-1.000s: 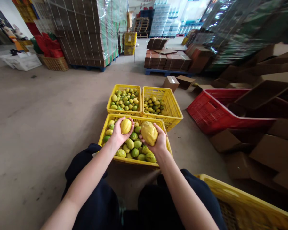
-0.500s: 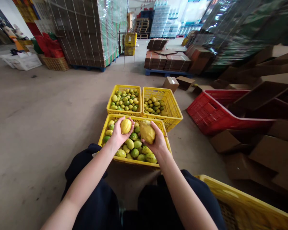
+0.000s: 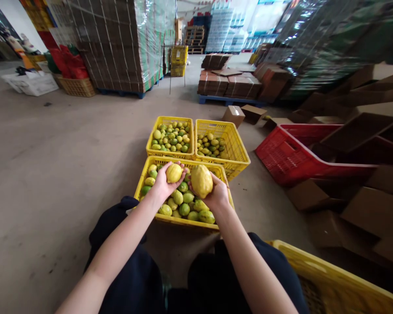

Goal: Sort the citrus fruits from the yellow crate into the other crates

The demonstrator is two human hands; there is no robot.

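Cradled in my left hand [image 3: 163, 185] is a small yellow lemon [image 3: 174, 173], its upper side showing. My right hand [image 3: 218, 192] holds a larger, bumpy yellow lemon [image 3: 201, 181], with the fingers beneath and behind it. Both hands are over the near yellow crate [image 3: 186, 221], which holds many green and yellow lemons [image 3: 177, 197]. Behind it, side by side, stand a far left crate [image 3: 148, 141] full of smaller lemons and a far right crate [image 3: 237, 146] with lemons mostly in its left part.
A red crate [image 3: 275, 157] with cardboard in it stands to the right, among loose cardboard boxes [image 3: 317, 192]. Another yellow crate [image 3: 314, 257] is by my right knee. Farther off are flattened cartons [image 3: 229, 83] on a blue pallet and a tall wrapped stack [image 3: 108, 48].
The larger lemon has been turned in my right hand, and my thumb no longer lies along its top side. My left hand has shifted slightly right and tilted the smaller lemon.
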